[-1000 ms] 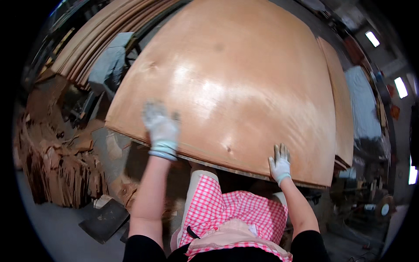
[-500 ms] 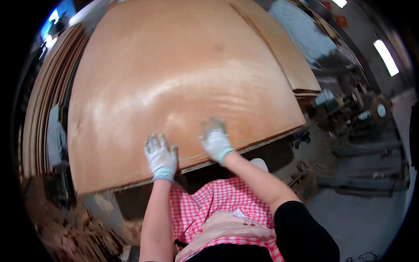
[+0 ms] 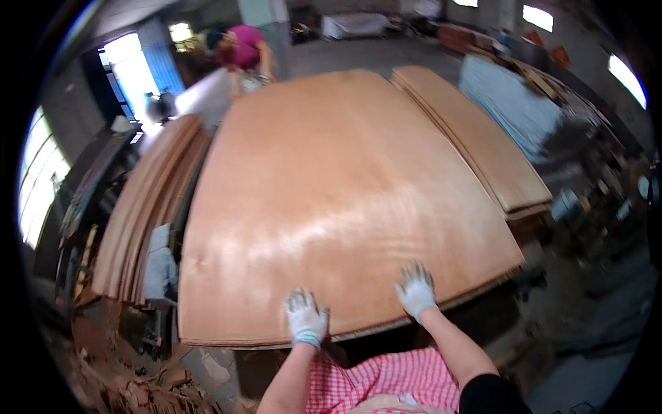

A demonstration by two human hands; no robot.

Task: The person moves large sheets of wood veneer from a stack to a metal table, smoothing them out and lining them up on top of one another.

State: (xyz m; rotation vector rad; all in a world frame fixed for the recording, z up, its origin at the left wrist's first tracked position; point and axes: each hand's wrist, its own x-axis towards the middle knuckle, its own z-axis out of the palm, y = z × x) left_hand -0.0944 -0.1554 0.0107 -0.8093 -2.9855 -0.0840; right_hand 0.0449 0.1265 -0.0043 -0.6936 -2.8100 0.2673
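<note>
A large, glossy reddish-brown wood veneer sheet (image 3: 324,165) lies on top of a stack in front of me. Near its front edge my left hand (image 3: 305,319), in a white glove with grey fingertips, rests flat with the fingers stretched out. My right hand (image 3: 416,290), gloved the same way, lies on the sheet a little farther in, its fingers spread. Neither hand grips anything. Light reflects off slight ripples in the sheet just beyond my hands.
Veneer piles flank the stack, a curved one (image 3: 148,207) at left and a flat one (image 3: 476,138) at right. A grey cloth (image 3: 160,265) hangs by the left pile. At the far end a person in a magenta top (image 3: 247,47) bends forward. Wood scraps (image 3: 117,386) litter the lower left floor.
My view has lifted, bringing the far end and the other person into sight. My hands now rest farther apart on the sheet, both still flat.
</note>
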